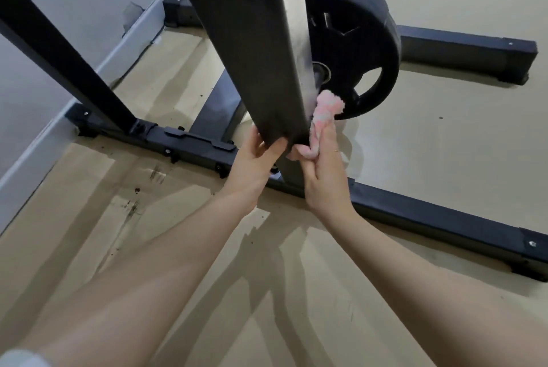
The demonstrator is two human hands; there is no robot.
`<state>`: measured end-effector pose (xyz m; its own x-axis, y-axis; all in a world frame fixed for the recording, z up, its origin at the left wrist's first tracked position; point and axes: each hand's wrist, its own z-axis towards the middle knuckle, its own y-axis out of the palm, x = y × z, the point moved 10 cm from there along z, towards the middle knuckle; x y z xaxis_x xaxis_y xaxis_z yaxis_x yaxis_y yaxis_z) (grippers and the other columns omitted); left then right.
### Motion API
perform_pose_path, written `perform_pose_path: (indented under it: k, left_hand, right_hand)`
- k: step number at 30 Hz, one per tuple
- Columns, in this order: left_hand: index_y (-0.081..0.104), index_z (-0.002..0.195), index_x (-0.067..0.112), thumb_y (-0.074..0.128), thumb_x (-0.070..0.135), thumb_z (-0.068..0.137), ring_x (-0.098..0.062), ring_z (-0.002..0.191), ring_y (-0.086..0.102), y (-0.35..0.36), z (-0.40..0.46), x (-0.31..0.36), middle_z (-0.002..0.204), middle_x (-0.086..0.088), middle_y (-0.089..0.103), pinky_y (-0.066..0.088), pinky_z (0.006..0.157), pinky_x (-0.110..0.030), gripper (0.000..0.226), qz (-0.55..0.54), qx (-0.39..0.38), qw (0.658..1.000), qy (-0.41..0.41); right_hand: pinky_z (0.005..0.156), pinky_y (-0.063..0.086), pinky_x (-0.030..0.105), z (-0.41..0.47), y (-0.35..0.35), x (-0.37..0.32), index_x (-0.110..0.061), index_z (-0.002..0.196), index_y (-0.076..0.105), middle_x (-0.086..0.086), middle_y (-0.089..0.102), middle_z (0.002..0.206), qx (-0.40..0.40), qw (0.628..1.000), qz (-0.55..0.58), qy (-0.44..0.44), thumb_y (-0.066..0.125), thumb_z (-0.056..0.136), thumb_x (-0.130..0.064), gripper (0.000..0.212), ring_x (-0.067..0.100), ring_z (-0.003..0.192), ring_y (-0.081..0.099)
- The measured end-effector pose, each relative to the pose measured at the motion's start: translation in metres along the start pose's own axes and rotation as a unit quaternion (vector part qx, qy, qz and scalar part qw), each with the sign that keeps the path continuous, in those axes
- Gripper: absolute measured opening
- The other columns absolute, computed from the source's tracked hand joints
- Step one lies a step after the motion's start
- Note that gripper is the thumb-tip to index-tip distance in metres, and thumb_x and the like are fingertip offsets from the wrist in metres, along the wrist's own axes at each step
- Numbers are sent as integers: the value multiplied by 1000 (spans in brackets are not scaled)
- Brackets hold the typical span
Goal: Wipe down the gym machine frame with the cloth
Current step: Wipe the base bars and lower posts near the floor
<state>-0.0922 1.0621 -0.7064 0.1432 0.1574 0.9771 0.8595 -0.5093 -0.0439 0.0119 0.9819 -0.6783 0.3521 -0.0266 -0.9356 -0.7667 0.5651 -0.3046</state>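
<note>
Here left hand grips post, fingertips hidden | right hand clutches cloth

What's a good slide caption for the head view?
Right hand presses fluffy pink cloth against black steel upright; left hand steadies it.

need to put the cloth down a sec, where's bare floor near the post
Bare floor right of the post, between the two base bars. More lies near the arms, below the front bar. Crowded at the plate, where the right hand holds the cloth.
</note>
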Motion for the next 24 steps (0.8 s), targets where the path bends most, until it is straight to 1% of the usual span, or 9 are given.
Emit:
perform_pose_path:
  k: [1, 4, 7, 9, 13, 16, 18, 22, 24]
  left_hand:
    - [52, 127, 31, 58, 24, 93, 13, 101, 57, -4, -3, 9, 107, 27, 65, 42, 69, 0, 35, -13, 26, 1000, 10]
    - [57, 116, 35, 51, 28, 96, 15, 100, 56, -15, -10, 30, 104, 30, 65, 41, 72, 1, 22, -27, 108, 993, 40]
    - [58, 114, 30, 48, 34, 96, 9, 102, 57, -13, -14, 30, 106, 25, 66, 42, 79, -8, 21, -24, 143, 988, 50]
    - [56, 121, 28, 43, 44, 97, 2, 109, 55, -12, -17, 27, 115, 18, 63, 40, 87, -18, 32, -13, 154, 986, 54]
    - [50, 132, 32, 31, 57, 95, -8, 125, 47, -12, -20, 28, 132, 10, 56, 35, 104, -32, 49, -34, 136, 990, 5]
    - [56, 115, 48, 27, 61, 94, -6, 124, 47, -9, -22, 41, 121, 18, 60, 35, 98, -28, 39, -59, 106, 992, -20]
    - [55, 105, 53, 24, 63, 93, -7, 128, 43, -8, -24, 43, 115, 23, 59, 31, 97, -27, 34, -51, 95, 993, -40]
    - [47, 132, 40, 18, 70, 89, -10, 131, 40, -10, -27, 57, 135, 12, 52, 27, 104, -32, 60, -39, 100, 991, -78]
    - [52, 127, 38, 18, 70, 90, -1, 114, 53, -17, -27, 89, 126, 14, 59, 35, 98, -27, 60, -52, 133, 988, -54]
  right_hand:
    - [93, 44, 15, 2, -2, -15, -20, 134, 38, 7, 51, 127, 11, 1000, 1, -22, 45, 97, -19, 38, 5, 114, 50]
    - [92, 46, 41, 4, -3, -15, -7, 137, 39, 17, 52, 126, 2, 997, -82, -13, 50, 94, -18, 45, 27, 113, 52]
    - [91, 44, 42, -5, -7, 9, -3, 138, 37, 17, 52, 124, -27, 990, -133, 36, 51, 94, -16, 47, 31, 111, 52]
    - [93, 45, 46, -1, -5, -12, 0, 134, 39, 17, 52, 121, -40, 994, -99, -6, 46, 97, -15, 41, 30, 109, 52]
    - [102, 39, 50, 30, -13, -92, 4, 137, 37, 24, 42, 137, -7, 991, -86, -104, 42, 98, -27, 50, 37, 126, 42]
    - [96, 43, 49, 37, -20, -118, 6, 130, 42, 23, 45, 131, 7, 989, -87, -122, 42, 95, -27, 47, 35, 118, 46]
    - [97, 45, 42, 32, -22, -118, 3, 134, 39, 18, 45, 133, -14, 989, -95, -112, 48, 97, -19, 45, 27, 117, 47]
    - [100, 44, 40, 42, -25, -143, 3, 139, 33, 18, 40, 140, -39, 985, -96, -136, 49, 96, -15, 49, 32, 124, 46]
    - [112, 34, 32, 51, -24, -182, -5, 149, 22, 7, 22, 155, -37, 972, -75, -218, 48, 97, -11, 59, 23, 140, 31]
